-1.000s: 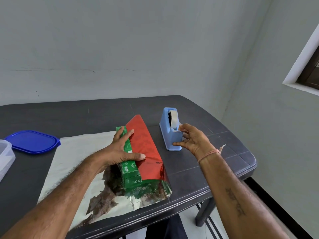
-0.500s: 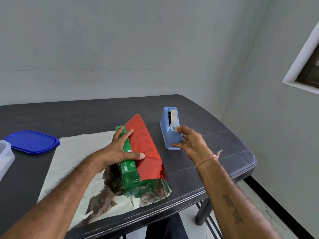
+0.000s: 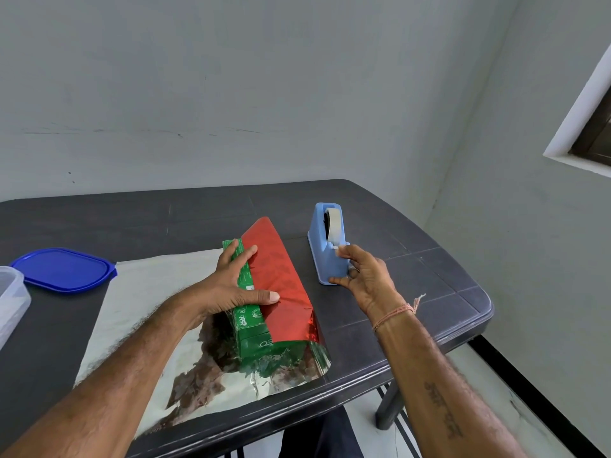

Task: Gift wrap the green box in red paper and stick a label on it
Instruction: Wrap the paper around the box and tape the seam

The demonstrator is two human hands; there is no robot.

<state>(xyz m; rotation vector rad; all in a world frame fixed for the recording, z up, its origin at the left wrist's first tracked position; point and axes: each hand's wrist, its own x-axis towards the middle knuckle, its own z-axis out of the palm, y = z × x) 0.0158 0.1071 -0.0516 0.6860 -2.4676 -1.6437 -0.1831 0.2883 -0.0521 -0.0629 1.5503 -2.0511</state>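
The green box [image 3: 251, 328] lies lengthwise on a sheet of wrapping paper whose silver underside [image 3: 148, 312] faces up. The sheet's right side is folded over the box, showing its red face [image 3: 281, 279]. My left hand [image 3: 231, 285] presses flat on the box top, thumb pinning the red flap's edge. To the right stands a light blue tape dispenser [image 3: 327, 249]. My right hand [image 3: 360, 276] is against its near end, fingertips pinching the tape end at the cutter, thumb at the base.
A dark blue lid [image 3: 62, 269] lies at the table's left, with a clear plastic container [image 3: 10, 299] at the left edge. The dark table [image 3: 429, 276] ends just right of the dispenser and close in front of the paper. A wall stands behind.
My right hand has shifted from beside the dispenser to its cutter end and closed its fingertips on the tape end. My left hand has stayed on the box and flap.
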